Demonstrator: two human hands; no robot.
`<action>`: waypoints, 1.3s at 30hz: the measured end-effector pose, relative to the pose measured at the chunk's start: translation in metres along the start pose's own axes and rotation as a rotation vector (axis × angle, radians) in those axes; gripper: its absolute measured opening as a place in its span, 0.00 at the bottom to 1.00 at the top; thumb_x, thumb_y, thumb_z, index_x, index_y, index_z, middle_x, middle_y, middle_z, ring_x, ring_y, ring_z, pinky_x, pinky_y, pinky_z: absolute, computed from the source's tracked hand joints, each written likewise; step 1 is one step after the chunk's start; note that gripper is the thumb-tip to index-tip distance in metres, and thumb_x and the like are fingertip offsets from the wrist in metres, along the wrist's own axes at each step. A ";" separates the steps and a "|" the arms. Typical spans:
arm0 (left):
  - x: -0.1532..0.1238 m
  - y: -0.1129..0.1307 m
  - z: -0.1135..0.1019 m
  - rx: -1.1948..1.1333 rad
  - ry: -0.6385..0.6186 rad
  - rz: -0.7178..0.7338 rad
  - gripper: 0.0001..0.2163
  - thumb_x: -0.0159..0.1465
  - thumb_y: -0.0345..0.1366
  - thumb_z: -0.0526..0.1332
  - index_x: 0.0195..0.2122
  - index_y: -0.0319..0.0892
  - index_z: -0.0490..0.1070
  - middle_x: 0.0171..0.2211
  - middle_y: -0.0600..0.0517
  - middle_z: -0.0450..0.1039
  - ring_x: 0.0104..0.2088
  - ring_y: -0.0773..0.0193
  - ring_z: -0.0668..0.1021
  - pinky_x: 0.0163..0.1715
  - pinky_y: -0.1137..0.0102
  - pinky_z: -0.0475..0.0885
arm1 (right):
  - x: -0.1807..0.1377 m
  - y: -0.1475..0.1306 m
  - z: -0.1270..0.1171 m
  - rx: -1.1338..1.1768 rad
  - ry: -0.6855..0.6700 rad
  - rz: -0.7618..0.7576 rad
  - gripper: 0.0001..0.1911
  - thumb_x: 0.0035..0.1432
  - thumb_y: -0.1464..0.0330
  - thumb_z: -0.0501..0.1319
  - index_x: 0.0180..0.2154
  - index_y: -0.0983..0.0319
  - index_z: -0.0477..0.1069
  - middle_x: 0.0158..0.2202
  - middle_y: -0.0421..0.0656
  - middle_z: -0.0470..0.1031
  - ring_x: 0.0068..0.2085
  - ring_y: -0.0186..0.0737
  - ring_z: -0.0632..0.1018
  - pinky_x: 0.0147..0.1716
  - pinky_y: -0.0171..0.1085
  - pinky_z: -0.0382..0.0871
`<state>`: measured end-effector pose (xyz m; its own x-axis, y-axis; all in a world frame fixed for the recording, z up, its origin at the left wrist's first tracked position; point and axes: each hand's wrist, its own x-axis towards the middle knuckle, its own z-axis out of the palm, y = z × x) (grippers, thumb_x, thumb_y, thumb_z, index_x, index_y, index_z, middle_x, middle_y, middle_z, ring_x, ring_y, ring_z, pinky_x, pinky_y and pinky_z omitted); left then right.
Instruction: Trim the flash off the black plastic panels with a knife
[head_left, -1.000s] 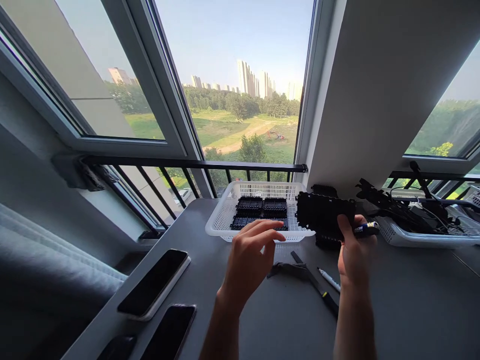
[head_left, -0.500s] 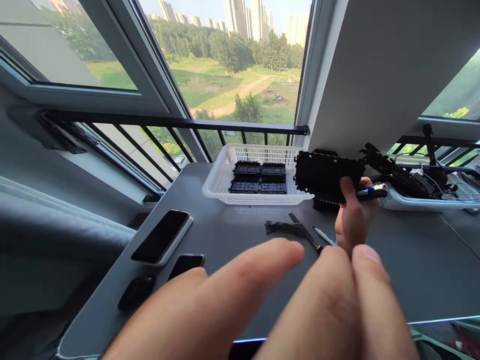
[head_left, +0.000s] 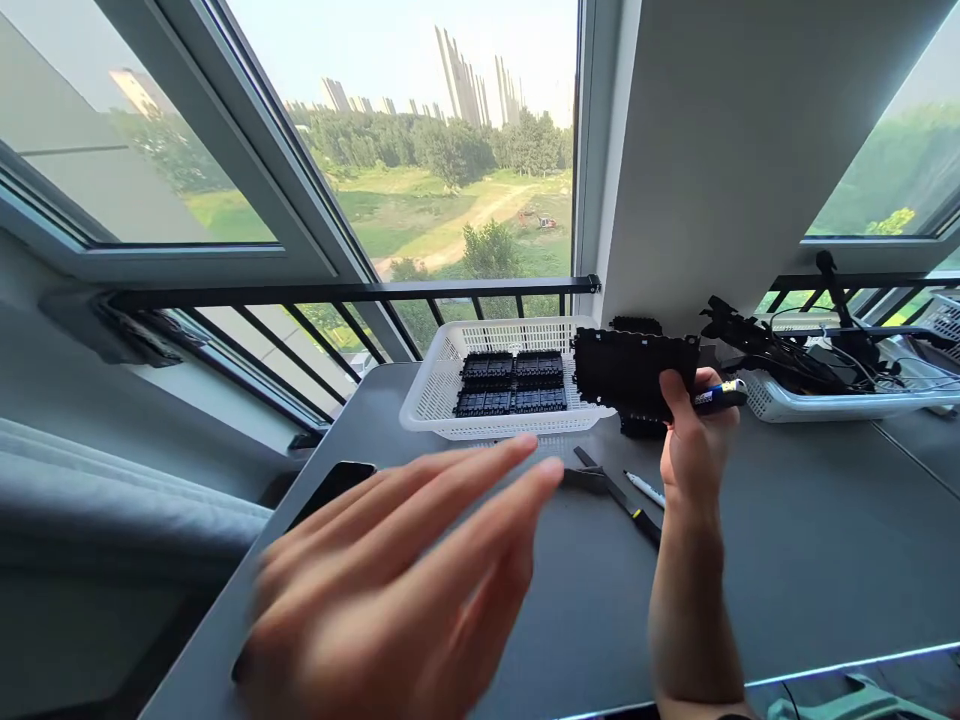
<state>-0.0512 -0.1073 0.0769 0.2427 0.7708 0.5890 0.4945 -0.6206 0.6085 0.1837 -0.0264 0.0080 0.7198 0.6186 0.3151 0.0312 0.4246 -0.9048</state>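
My right hand (head_left: pixel 697 440) is raised over the table, its thumb pressed on a flat black plastic panel (head_left: pixel 626 370) with notched edges. A blue and black marker-like stick (head_left: pixel 718 397) sticks out of the same hand on the right. Close to the camera, my left hand (head_left: pixel 390 570) has its fingers stretched out and holds nothing; it is a little blurred. Behind the panel stands a white plastic basket (head_left: pixel 431 415), in which several black ribbed plastic pieces (head_left: pixel 484 402) lie in two rows. More black pieces (head_left: pixel 641 428) show partly behind the panel.
On the grey table (head_left: pixel 585 610) lie a black tool with a yellow mark (head_left: pixel 624 505) and a white pen (head_left: pixel 643 488). A phone (head_left: pixel 334 488) is partly covered by my left hand. Another white basket (head_left: pixel 795 405) with black parts and cables stands right. Railing (head_left: pixel 480 290) and windows are behind.
My left hand has moved left and away from the camera, its fingers now pointing forward, uncovering my right forearm. My right hand still grips the panel and the stick. The view has tilted upward.
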 end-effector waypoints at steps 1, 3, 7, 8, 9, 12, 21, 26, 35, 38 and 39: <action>0.016 -0.007 0.009 0.098 -0.030 0.059 0.13 0.58 0.39 0.65 0.45 0.57 0.77 0.44 0.53 0.79 0.45 0.51 0.79 0.47 0.55 0.76 | 0.000 0.000 -0.001 0.012 0.008 0.000 0.18 0.46 0.58 0.69 0.26 0.59 0.62 0.23 0.33 0.58 0.25 0.30 0.62 0.26 0.33 0.56; 0.041 -0.028 0.028 0.216 -0.128 0.141 0.14 0.58 0.43 0.66 0.46 0.54 0.77 0.48 0.51 0.77 0.45 0.51 0.79 0.46 0.54 0.76 | 0.001 0.000 -0.001 0.031 0.022 0.000 0.18 0.45 0.58 0.70 0.26 0.60 0.63 0.23 0.33 0.59 0.26 0.30 0.62 0.27 0.33 0.57; 0.053 -0.067 0.057 0.235 -0.227 0.178 0.19 0.55 0.53 0.65 0.45 0.51 0.78 0.59 0.47 0.68 0.52 0.49 0.76 0.48 0.53 0.74 | 0.001 0.000 -0.002 0.037 0.021 0.014 0.18 0.45 0.58 0.70 0.26 0.60 0.63 0.24 0.33 0.60 0.26 0.31 0.63 0.28 0.33 0.58; 0.051 -0.074 0.061 0.199 -0.216 0.193 0.17 0.58 0.53 0.62 0.43 0.51 0.79 0.60 0.48 0.67 0.52 0.49 0.75 0.47 0.53 0.74 | 0.001 0.000 -0.002 0.043 0.014 0.019 0.18 0.45 0.58 0.70 0.26 0.60 0.63 0.24 0.33 0.61 0.27 0.31 0.64 0.28 0.34 0.58; 0.048 -0.079 0.065 0.157 -0.190 0.200 0.16 0.63 0.52 0.57 0.40 0.51 0.80 0.61 0.49 0.66 0.53 0.51 0.74 0.47 0.54 0.74 | 0.001 0.000 -0.002 0.051 0.008 0.024 0.18 0.45 0.59 0.70 0.26 0.60 0.64 0.24 0.34 0.61 0.27 0.31 0.64 0.28 0.34 0.59; 0.042 -0.086 0.074 0.047 -0.018 0.168 0.22 0.70 0.40 0.48 0.27 0.48 0.80 0.59 0.52 0.69 0.51 0.56 0.76 0.48 0.57 0.73 | 0.002 0.002 -0.002 0.076 0.011 0.038 0.18 0.44 0.59 0.71 0.25 0.60 0.64 0.24 0.34 0.62 0.28 0.32 0.66 0.30 0.34 0.60; 0.049 -0.094 0.086 0.086 0.125 0.102 0.12 0.59 0.40 0.65 0.44 0.51 0.77 0.62 0.49 0.63 0.60 0.50 0.69 0.53 0.52 0.71 | 0.002 0.007 -0.001 0.064 0.010 0.052 0.19 0.43 0.58 0.71 0.26 0.60 0.64 0.24 0.34 0.62 0.27 0.31 0.65 0.28 0.33 0.60; 0.049 -0.093 0.088 -0.082 0.125 0.053 0.16 0.68 0.42 0.52 0.33 0.48 0.80 0.58 0.49 0.69 0.55 0.54 0.74 0.52 0.55 0.71 | 0.000 0.007 0.000 0.057 -0.029 0.047 0.19 0.45 0.57 0.70 0.26 0.60 0.64 0.23 0.33 0.61 0.26 0.31 0.64 0.26 0.33 0.57; 0.051 -0.092 0.092 -0.566 -0.004 -0.340 0.24 0.62 0.48 0.60 0.54 0.39 0.67 0.36 0.47 0.78 0.34 0.61 0.80 0.34 0.67 0.77 | -0.010 0.006 0.015 0.113 -0.211 0.258 0.21 0.42 0.56 0.71 0.26 0.60 0.62 0.23 0.33 0.61 0.26 0.31 0.64 0.26 0.32 0.56; 0.052 -0.096 0.090 -0.691 -0.009 -0.443 0.23 0.58 0.49 0.63 0.47 0.36 0.71 0.25 0.54 0.73 0.24 0.67 0.75 0.26 0.70 0.74 | -0.013 0.010 0.020 0.076 -0.259 0.275 0.22 0.43 0.55 0.70 0.26 0.60 0.61 0.23 0.33 0.60 0.27 0.31 0.63 0.27 0.32 0.56; 0.052 -0.097 0.088 -0.718 -0.014 -0.470 0.24 0.56 0.49 0.65 0.46 0.36 0.71 0.24 0.55 0.72 0.23 0.68 0.74 0.25 0.71 0.74 | -0.013 0.012 0.022 0.055 -0.271 0.263 0.22 0.44 0.54 0.70 0.26 0.60 0.61 0.23 0.33 0.60 0.27 0.31 0.63 0.28 0.33 0.56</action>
<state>-0.0130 0.0057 0.0024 0.1575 0.9695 0.1880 -0.1010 -0.1736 0.9796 0.1594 -0.0154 -0.0006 0.4887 0.8604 0.1447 -0.1732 0.2583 -0.9504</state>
